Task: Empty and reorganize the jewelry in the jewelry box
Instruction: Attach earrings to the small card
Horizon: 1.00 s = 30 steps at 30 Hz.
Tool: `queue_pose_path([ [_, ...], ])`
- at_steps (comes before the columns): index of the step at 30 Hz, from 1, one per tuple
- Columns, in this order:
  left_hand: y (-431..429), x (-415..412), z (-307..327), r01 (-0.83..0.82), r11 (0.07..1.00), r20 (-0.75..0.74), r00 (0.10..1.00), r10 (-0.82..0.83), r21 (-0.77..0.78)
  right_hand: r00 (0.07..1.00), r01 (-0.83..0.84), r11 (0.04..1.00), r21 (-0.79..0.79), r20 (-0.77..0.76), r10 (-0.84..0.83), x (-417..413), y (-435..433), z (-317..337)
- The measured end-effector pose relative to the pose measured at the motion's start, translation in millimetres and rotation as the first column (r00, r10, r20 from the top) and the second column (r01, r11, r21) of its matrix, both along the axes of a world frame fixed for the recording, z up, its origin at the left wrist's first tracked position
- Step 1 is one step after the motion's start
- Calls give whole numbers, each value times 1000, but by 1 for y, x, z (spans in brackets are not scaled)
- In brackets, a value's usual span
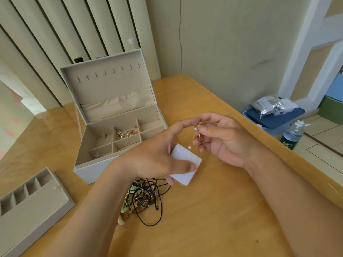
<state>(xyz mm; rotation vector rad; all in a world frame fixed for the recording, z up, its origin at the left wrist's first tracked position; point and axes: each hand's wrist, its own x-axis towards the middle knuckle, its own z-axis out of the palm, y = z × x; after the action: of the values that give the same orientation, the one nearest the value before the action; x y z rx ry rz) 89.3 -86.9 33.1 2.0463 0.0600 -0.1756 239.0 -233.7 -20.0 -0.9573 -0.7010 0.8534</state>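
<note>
Pinching a gold pearl piece [195, 129], the right hand [222, 138] sits at two o'clock from the left hand [157, 154], which grips a white card [187, 158].

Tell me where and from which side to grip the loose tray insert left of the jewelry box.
Probably the tray insert by its rim at the far corner nearest the jewelry box, from above: it lies flat on the table, and the open compartment there lets fingers hook inside the wall, thumb outside.
</note>
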Motion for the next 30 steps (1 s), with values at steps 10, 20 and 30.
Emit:
queue_pose_path([
  [10,8,4,-7,-195,971,4,981,196,137,994,104,990,-100,-7,-105,3,-1,2],
  [20,17,4,-4,-257,946,72,966,247,196,857,246,873,-422,515,8,-9,1,-2],
  [30,13,7,-6,-340,901,248,929,276,269,857,363,865,-346,488,-164,-10,3,-4],
])
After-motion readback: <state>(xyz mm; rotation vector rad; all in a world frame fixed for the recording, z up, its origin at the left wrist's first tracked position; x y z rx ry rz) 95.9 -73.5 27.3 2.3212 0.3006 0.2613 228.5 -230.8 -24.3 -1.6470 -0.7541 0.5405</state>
